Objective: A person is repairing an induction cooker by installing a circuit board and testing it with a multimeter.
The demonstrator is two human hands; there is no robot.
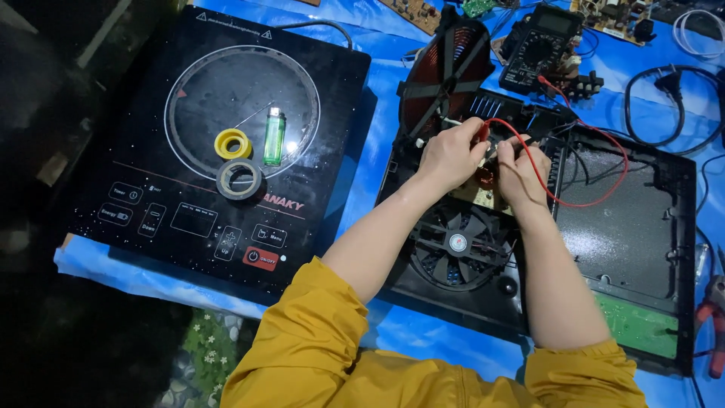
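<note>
An opened induction cooker base (634,227) lies on the blue sheet, with a black fan (458,245) at its front and a circuit board under my hands. My left hand (451,153) grips a red probe over the board. My right hand (521,170) pinches a black probe close beside it. A red lead (596,200) loops from my hands across the base toward the black multimeter (540,47) at the back. The copper coil disc (444,72) stands tilted up behind my left hand.
The cooker's black glass top (151,189) lies at left, carrying a yellow tape roll (232,143), a grey tape roll (241,180) and a green lighter (274,137). Red-handled pliers (714,325) rest at the right edge. A black power cord (668,91) and loose circuit boards lie at the back.
</note>
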